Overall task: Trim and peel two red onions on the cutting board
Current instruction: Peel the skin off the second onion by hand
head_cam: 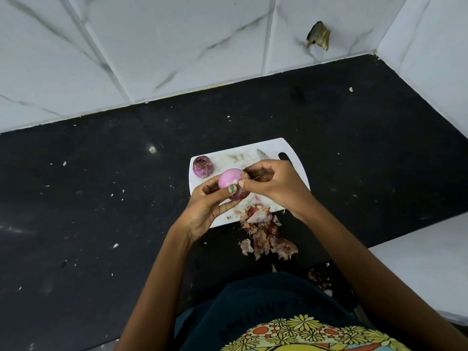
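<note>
Both hands curl fingers round 1 half-peeled onion [231,182]: left hand [210,201] cradling, right hand [272,184] pinching skin. Second onion [203,166] sits at the cutting board's [243,153] 10 o'clock.

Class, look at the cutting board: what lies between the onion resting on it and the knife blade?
In the head view, only bare, smudged cutting board lies between the resting onion and the knife blade.

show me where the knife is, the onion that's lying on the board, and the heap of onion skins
knife [262,155], head view, on the bare blade tip.
onion on the board [203,169], head view, middle of its side.
heap of onion skins [264,234], head view, centre of the heap.
</note>
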Demonstrator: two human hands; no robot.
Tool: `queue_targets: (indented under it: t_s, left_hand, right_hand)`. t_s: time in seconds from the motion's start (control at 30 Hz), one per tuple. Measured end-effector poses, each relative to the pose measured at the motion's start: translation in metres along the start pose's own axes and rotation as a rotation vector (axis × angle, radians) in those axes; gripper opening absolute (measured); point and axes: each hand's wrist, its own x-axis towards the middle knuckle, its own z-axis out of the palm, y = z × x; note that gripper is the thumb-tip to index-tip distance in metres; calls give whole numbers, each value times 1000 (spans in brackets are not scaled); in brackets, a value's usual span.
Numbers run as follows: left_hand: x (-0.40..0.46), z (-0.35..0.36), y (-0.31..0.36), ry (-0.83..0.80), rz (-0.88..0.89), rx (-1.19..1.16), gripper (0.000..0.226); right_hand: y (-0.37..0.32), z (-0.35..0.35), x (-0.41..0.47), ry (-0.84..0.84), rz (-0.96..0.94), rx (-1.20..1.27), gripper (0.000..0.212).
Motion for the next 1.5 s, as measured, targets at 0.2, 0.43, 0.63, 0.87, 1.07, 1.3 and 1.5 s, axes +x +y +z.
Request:
queue_targets:
  t_s: [0.2, 0.43, 0.63, 0.87, 1.07, 1.3, 1.5]
  left_hand:
    - [-2, -2, -1, 2, -7, 47, 42]
    - [-1, 0, 1, 2, 16, 53, 43]
    - [-1, 2, 2, -14, 45, 51, 43]
    - [1, -2, -2, -8, 23, 60, 48]
    - [4, -5, -4, -3, -8, 40, 71]
    - [0, -7, -3, -111, -43, -66, 86]
    - [-1, -7, -3, -81, -53, -66, 54]
  right_hand:
    - [-2, -2, 2, -8, -22, -73, 18]
    - [-2, -5, -1, 46, -8, 92, 11]
    - [1, 3, -6, 115, -104, -88, 23]
    - [4, 1, 0, 163, -125, -109, 10]
    - [10, -3, 2, 127, -20, 107, 12]
    - [33, -4, 10, 272, -4, -41, 12]
    - [56, 5, 13, 212, 14, -336, 14]
